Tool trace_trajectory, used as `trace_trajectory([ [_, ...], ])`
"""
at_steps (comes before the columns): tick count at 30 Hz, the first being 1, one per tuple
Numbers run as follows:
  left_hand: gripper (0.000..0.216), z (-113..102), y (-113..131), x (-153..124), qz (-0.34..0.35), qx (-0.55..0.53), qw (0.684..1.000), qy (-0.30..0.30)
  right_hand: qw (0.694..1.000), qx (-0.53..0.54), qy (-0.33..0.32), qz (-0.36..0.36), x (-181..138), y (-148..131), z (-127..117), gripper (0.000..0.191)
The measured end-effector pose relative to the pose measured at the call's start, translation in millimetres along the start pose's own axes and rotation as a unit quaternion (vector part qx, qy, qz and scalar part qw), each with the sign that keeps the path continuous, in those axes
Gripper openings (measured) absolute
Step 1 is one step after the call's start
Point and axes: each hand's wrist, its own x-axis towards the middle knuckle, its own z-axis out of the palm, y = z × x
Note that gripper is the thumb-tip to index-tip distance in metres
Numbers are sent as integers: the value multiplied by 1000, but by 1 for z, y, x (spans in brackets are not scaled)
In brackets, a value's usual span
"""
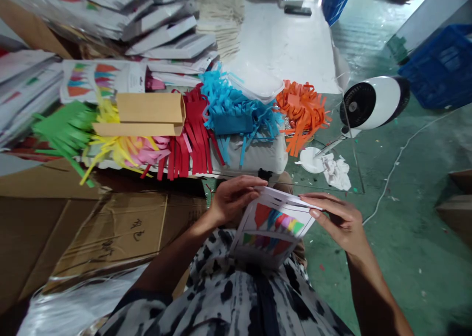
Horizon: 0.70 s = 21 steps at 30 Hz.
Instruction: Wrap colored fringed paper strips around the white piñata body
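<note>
Over my lap I hold a white printed box [273, 230] showing rows of colourful tassels. My left hand [236, 198] pinches its upper left corner. On the upper right corner, my right hand [337, 218] has thumb and fingers closed at the top edge. The box's top looks partly open, and its lower end rests near my patterned clothing. In front of both hands, on the table, lie fringed paper bundles: blue [236, 117], orange [300, 109], dark red [190, 134], yellow [110, 146], pink [151, 151] and green [66, 127].
A tan folded card [149, 109] lies on the fringes. White printed boxes [173, 45] pile up at the back left. A clear plastic tray [254, 82] sits behind the blue fringe. A fan [374, 102] stands at right. Cardboard [129, 232] is at left, blue crates [442, 68] far right.
</note>
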Motion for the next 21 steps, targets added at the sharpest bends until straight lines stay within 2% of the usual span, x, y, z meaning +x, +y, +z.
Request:
trace_trajectory([
  [4,17,2,1,3,4,-7,1000,-15,1000,7,-6,-3,0,2,-2,38],
  [8,15,-1,2,2,-33,-54,998,-2,1000,6,-6,10,1,-2,3,40],
  [13,27,-8,6,5,-86,-91,992,-13,998,21,31,50,6,-17,19,36],
  [16,33,-10,9,7,-52,-31,998,-22,997,54,33,52,14,-27,27,32],
  [21,16,-17,11,7,17,29,999,-33,995,72,40,54,23,-39,34,24],
])
